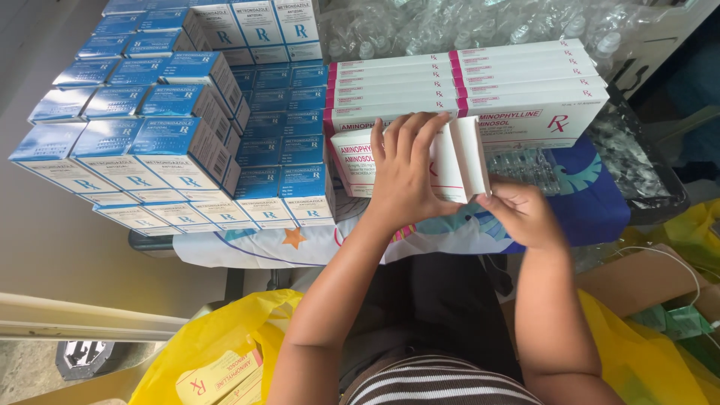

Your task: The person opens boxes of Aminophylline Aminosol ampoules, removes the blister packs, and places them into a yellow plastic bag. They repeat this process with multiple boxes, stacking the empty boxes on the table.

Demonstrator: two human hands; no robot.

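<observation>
Two hands gripping one white-and-pink carton (pixel 450 161) — left hand (pixel 405 176) spreading over its face, right hand (pixel 521 214) pinching the open end flap; probably light, crushable card — best supporting along edges

Stacked boxes (pixel 161 135) fill the left half of the table (pixel 247 244), with a row of flat cartons (pixel 465 82) to their right and bagged vials (pixel 465 26) behind those. In front of the cartons, the left hand (pixel 405 176) and right hand (pixel 521 214) hold one carton (pixel 457 161) between them. A bag (pixel 217 345) holding more cartons lies below the table at left.
</observation>
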